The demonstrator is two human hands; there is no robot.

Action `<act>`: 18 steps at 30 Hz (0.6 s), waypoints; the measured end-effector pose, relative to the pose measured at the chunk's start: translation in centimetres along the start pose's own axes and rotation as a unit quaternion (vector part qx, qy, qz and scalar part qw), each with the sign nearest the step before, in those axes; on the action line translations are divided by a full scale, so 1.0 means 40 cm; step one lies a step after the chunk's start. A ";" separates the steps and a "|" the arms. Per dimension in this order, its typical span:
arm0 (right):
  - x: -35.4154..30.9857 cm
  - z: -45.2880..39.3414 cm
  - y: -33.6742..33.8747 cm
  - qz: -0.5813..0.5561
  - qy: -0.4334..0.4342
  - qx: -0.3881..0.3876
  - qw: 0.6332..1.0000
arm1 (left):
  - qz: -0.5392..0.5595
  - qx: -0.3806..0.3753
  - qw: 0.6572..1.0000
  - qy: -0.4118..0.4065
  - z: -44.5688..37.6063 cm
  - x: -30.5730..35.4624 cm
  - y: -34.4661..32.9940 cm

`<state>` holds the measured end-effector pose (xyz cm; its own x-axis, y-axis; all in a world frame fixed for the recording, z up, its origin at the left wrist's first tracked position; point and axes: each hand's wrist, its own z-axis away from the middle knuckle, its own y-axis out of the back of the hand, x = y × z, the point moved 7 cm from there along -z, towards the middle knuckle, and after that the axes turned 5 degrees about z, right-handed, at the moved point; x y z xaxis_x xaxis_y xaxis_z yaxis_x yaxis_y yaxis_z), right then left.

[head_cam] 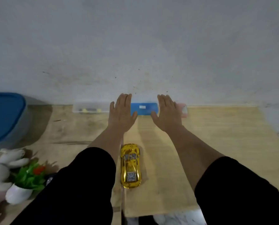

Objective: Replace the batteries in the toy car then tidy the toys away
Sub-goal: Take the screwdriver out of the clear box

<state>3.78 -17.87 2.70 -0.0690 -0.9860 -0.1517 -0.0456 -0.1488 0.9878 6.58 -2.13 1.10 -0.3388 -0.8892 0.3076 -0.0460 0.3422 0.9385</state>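
**Head view: both hands out, battery swap not yet begun**

Head camera shows the left hand point(121, 113) and right hand point(168, 113) flat, fingers straight, holding nothing. Shiny gold plastic toy car point(131, 165) sits upright on the wooden bench point(224, 143) between the forearms. Next, probably, is gripping the car and turning it over.

Left hand point(121, 113) flat, fingers straight | right hand point(166, 113) the same | blue box point(142, 108) far, between them | gold car point(131, 165) near, on table point(216, 135)
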 end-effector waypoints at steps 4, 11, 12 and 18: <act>0.017 -0.059 -0.108 0.022 0.034 -0.048 0.998 | -0.004 -0.023 0.999 0.035 -0.028 -0.030 -0.084; 0.021 -0.159 -0.304 0.000 0.102 -0.095 0.990 | -0.026 -0.103 0.992 0.069 -0.098 -0.082 -0.265; 0.022 -0.169 -0.324 -0.007 0.105 -0.094 0.990 | -0.026 -0.106 0.992 0.068 -0.105 -0.088 -0.282; 0.027 -0.199 -0.360 0.037 0.124 0.063 0.990 | -0.019 -0.030 0.997 0.071 -0.144 -0.105 -0.299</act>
<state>12.29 -17.38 -11.40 0.1694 -0.9843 -0.0504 -0.1754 -0.0804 0.9812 13.97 -4.25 -10.50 -0.2015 -0.9364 0.2874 0.0025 0.2929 0.9561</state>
